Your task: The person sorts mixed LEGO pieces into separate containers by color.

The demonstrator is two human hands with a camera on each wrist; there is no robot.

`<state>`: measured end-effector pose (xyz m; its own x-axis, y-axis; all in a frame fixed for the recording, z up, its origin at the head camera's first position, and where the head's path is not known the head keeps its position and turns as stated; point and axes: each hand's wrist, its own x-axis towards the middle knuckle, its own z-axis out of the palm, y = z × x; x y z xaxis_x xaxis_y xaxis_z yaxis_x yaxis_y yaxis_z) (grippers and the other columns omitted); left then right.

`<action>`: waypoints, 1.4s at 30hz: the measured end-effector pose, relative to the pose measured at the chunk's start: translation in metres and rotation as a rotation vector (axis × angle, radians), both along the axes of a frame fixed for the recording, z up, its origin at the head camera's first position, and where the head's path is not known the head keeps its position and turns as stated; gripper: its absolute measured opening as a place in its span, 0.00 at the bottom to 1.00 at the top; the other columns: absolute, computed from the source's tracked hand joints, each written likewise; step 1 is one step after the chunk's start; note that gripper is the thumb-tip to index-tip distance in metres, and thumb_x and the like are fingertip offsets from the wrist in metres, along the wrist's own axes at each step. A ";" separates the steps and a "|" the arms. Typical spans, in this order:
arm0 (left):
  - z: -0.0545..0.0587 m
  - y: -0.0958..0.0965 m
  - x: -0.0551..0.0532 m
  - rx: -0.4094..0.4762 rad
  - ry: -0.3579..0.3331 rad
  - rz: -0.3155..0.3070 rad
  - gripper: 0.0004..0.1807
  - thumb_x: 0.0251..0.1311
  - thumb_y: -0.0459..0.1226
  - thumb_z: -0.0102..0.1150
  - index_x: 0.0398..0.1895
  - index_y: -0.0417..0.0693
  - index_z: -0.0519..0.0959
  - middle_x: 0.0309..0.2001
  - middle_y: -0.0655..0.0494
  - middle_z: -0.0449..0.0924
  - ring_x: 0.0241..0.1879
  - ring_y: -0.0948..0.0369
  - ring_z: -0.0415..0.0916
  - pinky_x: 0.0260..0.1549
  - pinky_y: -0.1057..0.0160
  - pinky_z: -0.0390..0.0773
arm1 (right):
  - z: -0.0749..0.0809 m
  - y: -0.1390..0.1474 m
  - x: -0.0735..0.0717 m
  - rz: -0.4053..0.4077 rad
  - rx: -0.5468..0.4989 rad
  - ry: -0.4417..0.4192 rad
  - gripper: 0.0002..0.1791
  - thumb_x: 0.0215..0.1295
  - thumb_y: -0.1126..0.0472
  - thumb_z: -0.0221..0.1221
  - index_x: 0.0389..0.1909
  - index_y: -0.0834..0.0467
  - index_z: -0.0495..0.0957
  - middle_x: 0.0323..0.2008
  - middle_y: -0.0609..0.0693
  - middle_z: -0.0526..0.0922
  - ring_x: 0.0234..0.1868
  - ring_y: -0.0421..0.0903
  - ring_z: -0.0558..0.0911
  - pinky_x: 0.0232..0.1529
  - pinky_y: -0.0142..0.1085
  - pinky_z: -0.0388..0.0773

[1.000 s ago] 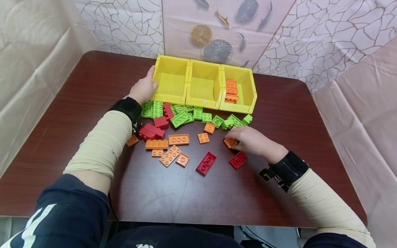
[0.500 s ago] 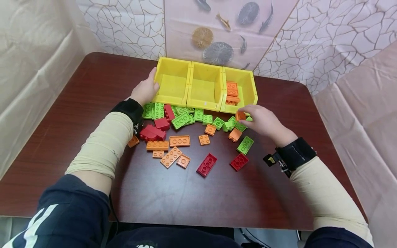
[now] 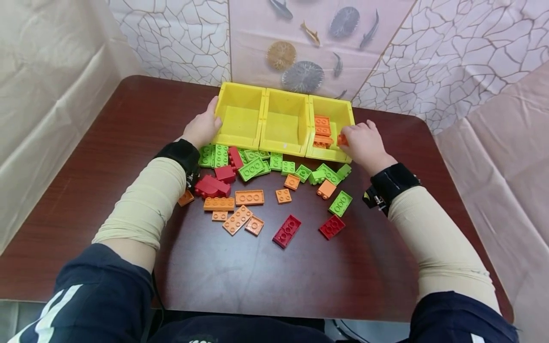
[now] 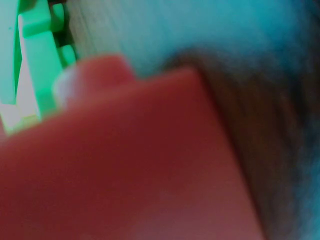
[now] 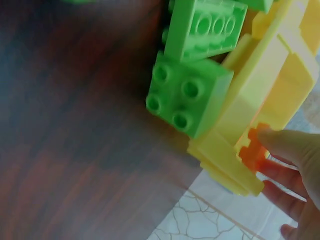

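Note:
My right hand point(image 3: 364, 144) pinches an orange building block point(image 3: 342, 140) between thumb and fingers, just inside the right compartment of a yellow three-part bin point(image 3: 260, 116). In the right wrist view the same orange block point(image 5: 255, 147) shows its studs close to the bin wall. Several orange blocks point(image 3: 322, 129) lie stacked along the left side of that compartment. At the bin's left end, my left hand point(image 3: 201, 126) grips the wall, thumb on the near side. A red block point(image 4: 125, 165), large and blurred, fills much of the left wrist view.
Green blocks point(image 3: 251, 168) line the bin's front. Red blocks point(image 3: 212, 186) and orange blocks point(image 3: 238, 219) lie in front of the left hand. Nearer the person are two dark red blocks point(image 3: 287, 231) and a green one point(image 3: 340, 204). The brown table point(image 3: 274, 281) carries everything.
My right hand has picked up an orange block from beside the green ones and carried it up and over into the right compartment. My left hand keeps its hold on the bin.

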<state>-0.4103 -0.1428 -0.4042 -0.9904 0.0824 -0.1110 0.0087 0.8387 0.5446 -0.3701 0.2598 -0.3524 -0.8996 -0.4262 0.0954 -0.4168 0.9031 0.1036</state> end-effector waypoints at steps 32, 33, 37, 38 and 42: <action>0.001 0.001 0.003 0.024 0.033 0.009 0.35 0.70 0.45 0.33 0.73 0.62 0.31 0.35 0.41 0.73 0.32 0.48 0.72 0.37 0.54 0.68 | 0.003 -0.008 -0.040 0.051 0.168 -0.422 0.07 0.56 0.67 0.58 0.31 0.56 0.84 0.32 0.52 0.83 0.40 0.53 0.77 0.61 0.63 0.34; 0.001 0.001 0.003 0.025 0.034 0.008 0.35 0.70 0.44 0.33 0.74 0.61 0.31 0.36 0.41 0.73 0.33 0.48 0.72 0.38 0.53 0.68 | 0.004 -0.008 -0.037 0.061 0.162 -0.399 0.06 0.56 0.66 0.58 0.31 0.56 0.84 0.32 0.52 0.83 0.39 0.53 0.77 0.61 0.62 0.38; 0.001 0.002 0.003 0.021 0.024 0.006 0.35 0.70 0.45 0.33 0.73 0.61 0.30 0.35 0.42 0.73 0.32 0.48 0.71 0.37 0.54 0.68 | 0.005 -0.005 -0.024 0.135 0.125 -0.276 0.05 0.58 0.64 0.59 0.33 0.60 0.83 0.34 0.55 0.83 0.38 0.53 0.79 0.54 0.56 0.58; 0.001 0.002 0.003 0.020 0.022 0.007 0.35 0.70 0.45 0.33 0.73 0.62 0.30 0.34 0.42 0.73 0.32 0.48 0.71 0.36 0.54 0.68 | 0.005 -0.006 -0.020 0.157 0.098 -0.238 0.06 0.58 0.64 0.60 0.34 0.61 0.82 0.35 0.55 0.82 0.37 0.53 0.79 0.51 0.54 0.62; 0.001 0.001 0.003 0.011 0.025 0.018 0.35 0.70 0.45 0.33 0.73 0.62 0.30 0.32 0.42 0.72 0.30 0.48 0.71 0.34 0.54 0.67 | 0.001 -0.017 -0.001 0.253 -0.069 -0.121 0.07 0.58 0.66 0.61 0.37 0.64 0.81 0.36 0.57 0.81 0.39 0.54 0.79 0.42 0.48 0.72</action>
